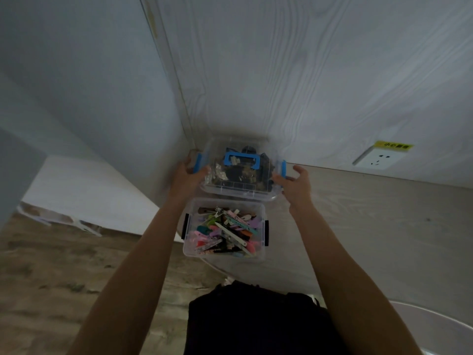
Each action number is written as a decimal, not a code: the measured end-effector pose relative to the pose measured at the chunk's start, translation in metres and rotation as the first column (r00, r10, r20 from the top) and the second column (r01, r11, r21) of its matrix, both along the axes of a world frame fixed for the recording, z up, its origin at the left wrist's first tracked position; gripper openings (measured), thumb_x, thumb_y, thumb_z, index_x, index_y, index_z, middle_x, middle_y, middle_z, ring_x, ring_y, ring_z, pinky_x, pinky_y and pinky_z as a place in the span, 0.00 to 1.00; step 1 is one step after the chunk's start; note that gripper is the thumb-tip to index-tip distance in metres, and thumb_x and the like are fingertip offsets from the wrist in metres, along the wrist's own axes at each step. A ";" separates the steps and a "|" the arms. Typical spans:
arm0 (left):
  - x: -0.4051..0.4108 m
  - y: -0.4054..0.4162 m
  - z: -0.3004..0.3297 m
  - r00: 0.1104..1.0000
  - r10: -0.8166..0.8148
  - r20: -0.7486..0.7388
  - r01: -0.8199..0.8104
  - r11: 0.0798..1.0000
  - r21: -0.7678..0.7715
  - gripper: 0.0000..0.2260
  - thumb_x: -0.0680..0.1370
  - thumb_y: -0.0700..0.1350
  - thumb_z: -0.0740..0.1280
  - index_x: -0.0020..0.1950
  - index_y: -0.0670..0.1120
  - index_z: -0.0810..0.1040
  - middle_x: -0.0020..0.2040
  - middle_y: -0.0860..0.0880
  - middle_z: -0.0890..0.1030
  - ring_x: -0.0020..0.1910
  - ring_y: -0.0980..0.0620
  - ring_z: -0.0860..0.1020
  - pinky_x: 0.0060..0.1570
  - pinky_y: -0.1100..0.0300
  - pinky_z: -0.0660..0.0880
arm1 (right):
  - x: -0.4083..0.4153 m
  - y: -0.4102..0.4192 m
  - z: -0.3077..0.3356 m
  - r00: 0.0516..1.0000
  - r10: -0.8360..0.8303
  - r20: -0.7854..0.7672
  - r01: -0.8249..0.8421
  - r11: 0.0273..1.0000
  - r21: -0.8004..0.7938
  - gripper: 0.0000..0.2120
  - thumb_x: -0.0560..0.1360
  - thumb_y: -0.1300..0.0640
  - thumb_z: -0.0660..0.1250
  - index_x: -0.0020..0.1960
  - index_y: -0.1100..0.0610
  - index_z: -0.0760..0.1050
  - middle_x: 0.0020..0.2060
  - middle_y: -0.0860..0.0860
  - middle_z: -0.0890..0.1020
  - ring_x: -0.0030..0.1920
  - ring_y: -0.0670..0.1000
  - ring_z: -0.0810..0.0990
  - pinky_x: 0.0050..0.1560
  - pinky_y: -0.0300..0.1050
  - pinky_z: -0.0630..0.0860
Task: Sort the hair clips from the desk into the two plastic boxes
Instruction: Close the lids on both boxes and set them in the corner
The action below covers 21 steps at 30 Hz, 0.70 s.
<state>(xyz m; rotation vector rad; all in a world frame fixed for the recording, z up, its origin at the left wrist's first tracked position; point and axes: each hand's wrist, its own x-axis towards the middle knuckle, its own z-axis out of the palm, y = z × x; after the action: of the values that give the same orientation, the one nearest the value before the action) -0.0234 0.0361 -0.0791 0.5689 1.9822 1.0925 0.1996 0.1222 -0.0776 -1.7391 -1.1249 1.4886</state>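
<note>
A clear plastic box with a lid, blue handle and blue side latches (240, 185) sits at the far corner of the desk and holds dark and metallic hair clips. My left hand (188, 174) grips its left side at the latch. My right hand (297, 184) touches its right side with the fingers spread. Just in front stands a second clear box with black latches (259, 253), uncovered and full of colourful hair clips (225, 230).
The light wooden desk (371, 226) runs to the right, against a white wood-grain wall with a power socket (378, 160) and a yellow label. A pale round rim (435, 321) shows at the lower right. A wooden floor (51, 265) lies to the left.
</note>
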 end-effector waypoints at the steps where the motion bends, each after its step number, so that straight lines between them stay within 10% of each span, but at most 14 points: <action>1: 0.001 0.000 -0.002 1.000 -0.017 -0.002 0.017 1.000 -0.005 0.29 0.74 0.50 0.69 0.72 0.45 0.63 0.66 0.44 0.73 0.54 0.50 0.76 0.51 0.57 0.76 | -0.003 -0.002 -0.002 0.997 -0.002 0.081 -0.002 0.998 0.059 0.26 0.72 0.57 0.70 0.67 0.58 0.65 0.53 0.57 0.79 0.50 0.52 0.78 0.50 0.46 0.76; 6: 0.006 -0.002 0.002 0.928 -0.050 -0.369 0.064 0.998 0.027 0.19 0.75 0.50 0.68 0.63 0.46 0.76 0.53 0.45 0.82 0.48 0.48 0.80 0.49 0.55 0.78 | -0.010 -0.013 -0.002 0.910 0.049 0.412 -0.192 0.930 0.313 0.16 0.76 0.54 0.64 0.61 0.60 0.73 0.50 0.54 0.82 0.45 0.50 0.80 0.39 0.39 0.72; 15: 0.006 0.001 0.006 0.576 -0.272 -0.771 0.250 0.956 -0.151 0.16 0.79 0.50 0.60 0.64 0.45 0.75 0.46 0.42 0.81 0.42 0.45 0.78 0.38 0.59 0.67 | -0.019 -0.017 0.008 0.610 0.212 0.763 -0.507 0.845 0.170 0.21 0.79 0.61 0.55 0.71 0.65 0.58 0.56 0.64 0.76 0.56 0.61 0.74 0.51 0.50 0.72; 21: 0.011 -0.024 0.008 0.863 -0.223 -0.454 0.259 0.966 0.018 0.15 0.79 0.52 0.60 0.62 0.47 0.72 0.53 0.47 0.80 0.48 0.49 0.79 0.46 0.54 0.76 | 0.010 -0.030 0.015 0.864 0.321 0.388 -0.442 0.851 0.283 0.26 0.81 0.54 0.55 0.75 0.57 0.50 0.65 0.61 0.72 0.58 0.57 0.77 0.58 0.53 0.74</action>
<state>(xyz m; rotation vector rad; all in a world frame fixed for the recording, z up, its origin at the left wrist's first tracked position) -0.0124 0.0119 -0.0709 1.1694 2.1823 0.9417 0.2098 0.0921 -0.0631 -1.5868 -1.8928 1.1157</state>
